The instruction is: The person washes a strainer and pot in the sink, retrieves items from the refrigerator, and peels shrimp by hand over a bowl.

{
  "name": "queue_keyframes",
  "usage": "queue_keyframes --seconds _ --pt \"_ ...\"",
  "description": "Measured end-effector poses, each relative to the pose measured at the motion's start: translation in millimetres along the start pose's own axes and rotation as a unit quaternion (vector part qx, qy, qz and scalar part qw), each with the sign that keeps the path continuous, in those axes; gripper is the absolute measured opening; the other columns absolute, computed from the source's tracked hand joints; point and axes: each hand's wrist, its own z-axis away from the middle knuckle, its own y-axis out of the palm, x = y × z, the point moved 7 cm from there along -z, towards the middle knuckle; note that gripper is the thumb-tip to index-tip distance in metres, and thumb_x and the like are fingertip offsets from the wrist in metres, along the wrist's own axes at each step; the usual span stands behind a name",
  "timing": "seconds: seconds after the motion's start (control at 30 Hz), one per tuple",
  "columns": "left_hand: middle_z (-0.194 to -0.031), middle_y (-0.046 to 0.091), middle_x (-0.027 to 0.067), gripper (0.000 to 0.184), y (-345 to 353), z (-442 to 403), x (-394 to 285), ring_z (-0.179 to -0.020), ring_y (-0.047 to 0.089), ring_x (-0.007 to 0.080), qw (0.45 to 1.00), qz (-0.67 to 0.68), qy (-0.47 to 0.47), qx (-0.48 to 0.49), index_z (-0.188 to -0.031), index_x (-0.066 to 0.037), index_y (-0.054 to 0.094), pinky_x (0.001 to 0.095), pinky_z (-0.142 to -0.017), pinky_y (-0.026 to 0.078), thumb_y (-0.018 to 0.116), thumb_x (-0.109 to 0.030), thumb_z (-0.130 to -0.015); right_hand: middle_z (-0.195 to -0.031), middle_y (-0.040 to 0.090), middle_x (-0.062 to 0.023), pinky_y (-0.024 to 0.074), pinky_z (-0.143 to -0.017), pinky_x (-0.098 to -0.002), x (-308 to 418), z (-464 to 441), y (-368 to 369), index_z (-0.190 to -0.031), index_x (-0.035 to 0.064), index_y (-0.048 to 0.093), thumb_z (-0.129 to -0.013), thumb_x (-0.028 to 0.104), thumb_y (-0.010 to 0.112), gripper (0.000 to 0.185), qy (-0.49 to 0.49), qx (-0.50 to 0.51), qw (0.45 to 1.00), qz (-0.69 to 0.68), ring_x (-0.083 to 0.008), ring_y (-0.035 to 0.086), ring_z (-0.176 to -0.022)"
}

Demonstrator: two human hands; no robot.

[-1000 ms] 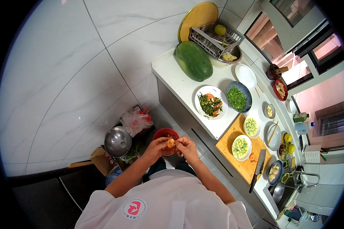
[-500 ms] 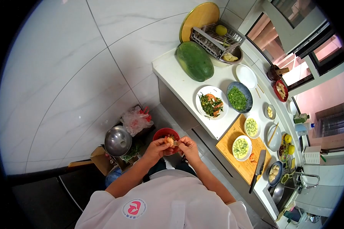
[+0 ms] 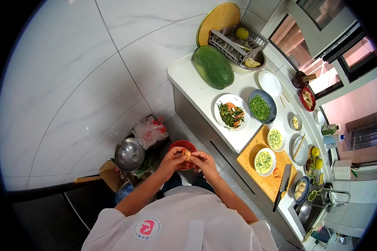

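Between the fingertips of both hands is a small orange piece of food [image 3: 188,155], too small to identify surely. My left hand [image 3: 172,162] grips it from the left, fingers curled. My right hand [image 3: 205,162] pinches at its right side, its fingers pressed together. Directly beneath is a red bowl [image 3: 182,144], partly covered by my hands, with scraps inside.
The white counter [image 3: 186,71] holds a watermelon [image 3: 213,67], a plate of greens [image 3: 220,121], a blue bowl [image 3: 260,108] and a cutting board [image 3: 251,155] with two bowls and a knife [image 3: 284,182]. A metal bowl [image 3: 128,155] and plastic bag [image 3: 148,133] stand left.
My right hand's fingers have shifted slightly around the orange piece, coming closer to my left fingertips. Both hands stay over the red bowl.
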Motion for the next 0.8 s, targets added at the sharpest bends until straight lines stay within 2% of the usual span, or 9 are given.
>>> queue_keyframes --seconds 0.1,0.17,0.33,0.43,0.8 --pt "-0.102 0.058 0.0045 0.022 -1.3 -1.0 0.6 -0.087 0.059 0.0146 1.0 -0.014 0.001 0.003 -0.109 -0.01 0.051 0.0295 -0.073 0.051 0.059 -0.012 -0.089 -0.076 0.06 0.0021 0.0448 -0.053 -0.02 2.1 -1.6 -2.7 -0.094 0.0073 0.063 -0.089 0.021 0.061 0.015 -0.027 -0.013 1.0 0.001 -0.0049 0.054 -0.063" --pt "-0.099 0.059 0.0042 0.02 -0.6 -0.4 -0.7 -0.086 0.059 0.0142 1.0 -0.029 0.003 0.008 -0.107 -0.01 0.051 0.029 -0.071 0.05 0.059 -0.012 -0.089 -0.076 0.06 0.0022 0.0449 -0.053 -0.0195 -1.5 -1.5 -3.5 -0.091 0.0077 0.064 -0.089 0.02 0.061 0.013 0.011 -0.014 1.0 -0.006 -0.0047 0.054 -0.062" --pt "-0.094 0.06 0.0037 0.017 1.6 0.4 -4.8 -0.081 0.058 0.0136 0.998 -0.057 0.01 0.028 -0.103 -0.01 0.052 0.0284 -0.067 0.049 0.06 -0.01 -0.088 -0.074 0.059 0.0023 0.0452 -0.052 -0.0196 -8.9 -2.0 -5.3 -0.089 0.0077 0.063 -0.089 0.018 0.06 0.01 0.022 -0.008 0.999 -0.023 -0.0047 0.054 -0.061" --pt "-0.092 0.061 0.0028 0.018 4.8 2.3 -4.2 -0.078 0.058 0.0108 0.998 -0.032 -0.01 0.046 -0.104 -0.008 0.053 0.0252 -0.071 0.049 0.06 -0.009 -0.088 -0.072 0.059 0.0021 0.0448 -0.051 -0.0195 -5.6 -0.3 -2.5 -0.088 0.0075 0.063 -0.089 0.016 0.059 0.009 0.026 -0.01 0.999 -0.035 -0.0048 0.054 -0.061" --pt "-0.093 0.059 0.005 0.021 10.0 1.3 7.4 -0.077 0.059 0.0141 0.99 0.102 -0.06 0.082 -0.107 -0.008 0.051 0.0278 -0.068 0.051 0.059 -0.009 -0.088 -0.07 0.057 0.0011 0.0409 -0.048 -0.0187 -19.4 0.0 2.9 -0.088 0.0078 0.06 -0.09 0.014 0.057 0.007 0.077 0.0 0.979 -0.189 -0.006 0.049 -0.052"
